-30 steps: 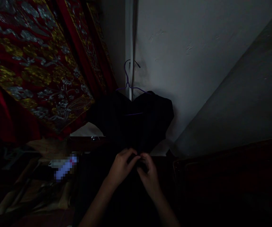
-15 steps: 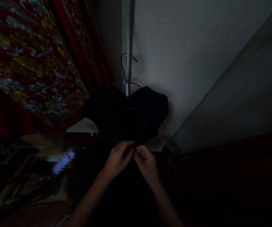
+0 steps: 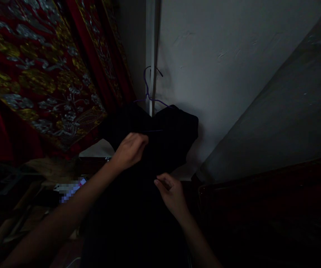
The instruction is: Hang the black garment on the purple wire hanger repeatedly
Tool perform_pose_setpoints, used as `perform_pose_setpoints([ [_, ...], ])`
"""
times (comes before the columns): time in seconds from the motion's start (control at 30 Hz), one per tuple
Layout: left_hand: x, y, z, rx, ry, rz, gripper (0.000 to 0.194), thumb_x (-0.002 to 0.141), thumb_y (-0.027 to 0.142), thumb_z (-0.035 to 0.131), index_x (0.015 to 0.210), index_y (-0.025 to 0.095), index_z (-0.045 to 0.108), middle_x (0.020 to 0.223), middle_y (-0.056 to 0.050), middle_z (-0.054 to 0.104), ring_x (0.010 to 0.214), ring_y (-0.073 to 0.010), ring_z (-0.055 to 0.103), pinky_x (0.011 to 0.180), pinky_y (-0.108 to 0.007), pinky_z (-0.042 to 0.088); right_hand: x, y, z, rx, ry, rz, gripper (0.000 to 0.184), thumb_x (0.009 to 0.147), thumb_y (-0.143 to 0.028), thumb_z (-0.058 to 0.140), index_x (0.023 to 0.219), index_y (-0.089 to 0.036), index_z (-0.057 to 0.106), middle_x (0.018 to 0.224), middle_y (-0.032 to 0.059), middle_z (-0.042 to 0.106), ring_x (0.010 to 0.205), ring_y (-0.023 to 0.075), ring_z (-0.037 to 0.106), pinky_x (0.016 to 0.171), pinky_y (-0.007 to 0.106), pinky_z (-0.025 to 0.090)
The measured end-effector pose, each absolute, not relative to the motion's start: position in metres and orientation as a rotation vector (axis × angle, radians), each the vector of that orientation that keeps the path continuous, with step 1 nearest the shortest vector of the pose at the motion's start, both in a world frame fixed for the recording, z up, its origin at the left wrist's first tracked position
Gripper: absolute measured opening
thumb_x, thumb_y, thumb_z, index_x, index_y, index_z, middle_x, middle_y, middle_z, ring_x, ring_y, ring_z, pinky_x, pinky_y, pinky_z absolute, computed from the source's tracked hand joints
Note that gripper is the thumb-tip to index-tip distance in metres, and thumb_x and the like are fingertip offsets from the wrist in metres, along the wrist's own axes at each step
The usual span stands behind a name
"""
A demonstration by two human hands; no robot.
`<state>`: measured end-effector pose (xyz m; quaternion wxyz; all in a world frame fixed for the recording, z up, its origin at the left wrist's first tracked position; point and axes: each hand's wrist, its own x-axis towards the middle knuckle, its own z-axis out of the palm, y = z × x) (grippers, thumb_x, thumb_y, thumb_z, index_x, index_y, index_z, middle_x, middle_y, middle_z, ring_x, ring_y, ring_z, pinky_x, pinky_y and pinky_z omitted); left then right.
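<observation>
A dark short-sleeved garment [image 3: 138, 208] hangs in front of me on a thin purple wire hanger [image 3: 147, 85]. My left hand [image 3: 132, 149] is over the upper chest of the garment, below its neckline, its fingers curled and pressed together; whatever they pinch is too dark to make out. Lower and to the right, my right hand [image 3: 172, 190] stays at the middle of the garment's front, thumb and forefinger close together on the dark cloth. Folds and fastenings of the garment are lost in the darkness.
The hanger hooks on a narrow pale upright strip [image 3: 151, 33] by a white wall [image 3: 205, 56]. Red cloth with gold and silver decoration [image 3: 34, 74] hangs at left. Below it stands a wooden frame or stool [image 3: 18, 219] with a blurred blue-white item [image 3: 71, 191]. Dark reddish furniture [image 3: 269, 201] is at right.
My left hand has moved up and to the left, away from my right hand, which it was close beside at the garment's front. The right hand has stayed almost in place.
</observation>
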<state>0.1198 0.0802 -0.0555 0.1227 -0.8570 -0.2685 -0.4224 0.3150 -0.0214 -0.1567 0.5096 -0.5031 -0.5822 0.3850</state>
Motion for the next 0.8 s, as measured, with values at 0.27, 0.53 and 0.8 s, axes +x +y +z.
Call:
perform_pose_setpoints([
  [0.27,0.119,0.148,0.017,-2.254,-0.755,-1.198,0.014,0.094,0.013,0.055,0.107,0.019,0.055,0.096,-0.007,0.066,0.091,-0.0230,0.064,0.082,-0.038,0.049,0.313,-0.030,-0.177,-1.179,-1.624,1.048,0.014,0.087,-0.031,0.060,0.081,-0.020,0.066,0.079,0.0052,0.071,0.075,0.0203,0.072,0.070,0.031,0.057],
  [0.53,0.121,0.119,0.016,-2.212,-0.655,-1.217,0.009,0.098,0.014,0.052,0.105,0.019,0.054,0.092,-0.005,0.067,0.085,-0.0206,0.064,0.079,-0.037,0.046,0.330,0.051,-0.055,-0.874,-1.656,0.599,0.046,0.094,-0.032,0.061,0.139,-0.023,0.055,0.094,0.0039,0.071,0.083,0.0169,0.069,0.076,0.030,0.056],
  [0.8,0.120,0.109,0.004,-2.188,-0.731,-1.384,0.008,0.097,0.015,0.056,0.102,0.021,0.058,0.094,-0.003,0.070,0.091,-0.0195,0.065,0.086,-0.036,0.044,0.316,0.115,0.016,-0.853,-1.963,0.079,0.018,0.096,-0.027,0.057,0.085,-0.018,0.068,0.077,0.0033,0.068,0.071,0.0173,0.061,0.069,0.030,0.044],
])
